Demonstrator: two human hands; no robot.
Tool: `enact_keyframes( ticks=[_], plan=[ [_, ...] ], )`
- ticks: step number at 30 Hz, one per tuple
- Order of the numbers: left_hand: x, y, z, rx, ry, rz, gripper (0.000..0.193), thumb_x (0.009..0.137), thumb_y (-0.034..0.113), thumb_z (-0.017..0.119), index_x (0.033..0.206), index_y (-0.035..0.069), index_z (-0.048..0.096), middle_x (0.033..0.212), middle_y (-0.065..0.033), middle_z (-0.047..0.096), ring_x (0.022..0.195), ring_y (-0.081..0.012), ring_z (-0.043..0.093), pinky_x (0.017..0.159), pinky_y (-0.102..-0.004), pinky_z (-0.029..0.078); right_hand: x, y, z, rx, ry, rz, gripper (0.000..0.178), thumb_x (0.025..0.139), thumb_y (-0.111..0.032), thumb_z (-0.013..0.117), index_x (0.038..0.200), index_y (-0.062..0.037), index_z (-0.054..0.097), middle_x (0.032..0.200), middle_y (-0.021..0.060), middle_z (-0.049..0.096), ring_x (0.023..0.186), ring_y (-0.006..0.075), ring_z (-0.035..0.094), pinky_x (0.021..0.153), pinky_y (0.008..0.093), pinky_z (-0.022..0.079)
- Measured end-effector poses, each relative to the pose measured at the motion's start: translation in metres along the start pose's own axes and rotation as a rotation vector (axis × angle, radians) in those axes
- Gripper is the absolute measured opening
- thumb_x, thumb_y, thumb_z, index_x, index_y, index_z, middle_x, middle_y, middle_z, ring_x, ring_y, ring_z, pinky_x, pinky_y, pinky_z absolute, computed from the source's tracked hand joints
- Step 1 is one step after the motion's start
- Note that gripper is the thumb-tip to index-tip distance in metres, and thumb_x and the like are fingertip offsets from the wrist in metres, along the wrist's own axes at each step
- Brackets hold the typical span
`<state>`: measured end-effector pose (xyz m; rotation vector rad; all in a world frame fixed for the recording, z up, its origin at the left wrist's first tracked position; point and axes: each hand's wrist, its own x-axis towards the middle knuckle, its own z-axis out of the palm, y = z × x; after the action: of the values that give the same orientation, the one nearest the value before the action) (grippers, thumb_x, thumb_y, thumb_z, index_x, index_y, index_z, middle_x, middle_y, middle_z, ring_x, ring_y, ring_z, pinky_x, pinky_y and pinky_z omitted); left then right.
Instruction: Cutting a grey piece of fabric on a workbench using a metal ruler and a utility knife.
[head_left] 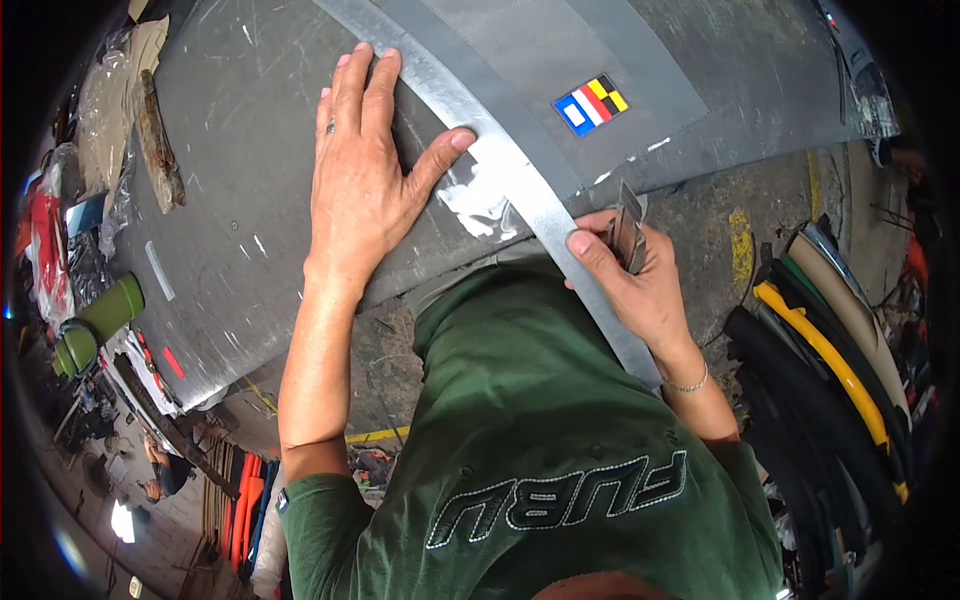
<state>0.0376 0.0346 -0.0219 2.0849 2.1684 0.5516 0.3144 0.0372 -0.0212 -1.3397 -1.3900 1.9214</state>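
While pressing down flat, left hand (365, 190) spread wide on the grey panel (260, 150), fingers reaching to the far side, fingertips and thumb tip resting on the long metal strip (445, 90). Strip laid slantwise across the panel, from far left down over the near edge toward the right. Ring (331, 126) on one finger.

Right hand (640, 285) closed around a small knife-like blade tool (628, 232), thumb on top, fingers curled tight beneath. Tool held just at the near edge of the panel, on the right side of the strip, tip touching or almost touching the surface; impossible to tell which. Thin bracelet (690, 383) at that wrist.

Whitish torn-looking patch (480, 205) just near of the left thumb, beside the strip. Small flag-coloured sticker (590, 104) farther right on the panel.

As for progress: strip placed and pinned, blade brought to its edge, so setting-up apparently done. No scored or cut line to be made out along the strip, so the cutting itself probably barely begun or not begun, with nearly the whole length left.

Around: green bottle (100, 325) at the far left, rolled black, yellow and beige material (820, 350) stacked at the right.
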Motion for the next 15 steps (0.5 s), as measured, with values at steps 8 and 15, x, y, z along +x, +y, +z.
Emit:
enact_keyframes(
  ticks=[8, 15],
  plan=[
    [0.0000, -0.0003, 0.0004, 0.013, 0.015, 0.024, 0.095, 0.087, 0.065, 0.071, 0.149, -0.002, 0.046, 0.157, -0.0282, 0.041, 0.149, -0.0405, 0.037, 0.124, -0.0537, 0.026, 0.0011, 0.0080, 0.0000, 0.027, 0.005, -0.033, 0.024, 0.101, -0.021, 0.072, 0.103, 0.0030, 0.068, 0.081, 0.0044, 0.070, 0.067, 0.0103, 0.067, 0.062, 0.0258, 0.054],
    [-0.0006, -0.0004, 0.0012, 0.020, 0.010, 0.021, 0.097, 0.086, 0.067, 0.071, 0.149, -0.002, 0.046, 0.157, -0.0281, 0.041, 0.150, -0.0402, 0.037, 0.125, -0.0533, 0.026, 0.0014, 0.0041, -0.0011, 0.012, 0.005, -0.031, 0.026, 0.100, -0.023, 0.073, 0.103, 0.0027, 0.069, 0.080, 0.0041, 0.070, 0.067, 0.0106, 0.067, 0.061, 0.0260, 0.054]
  ],
)
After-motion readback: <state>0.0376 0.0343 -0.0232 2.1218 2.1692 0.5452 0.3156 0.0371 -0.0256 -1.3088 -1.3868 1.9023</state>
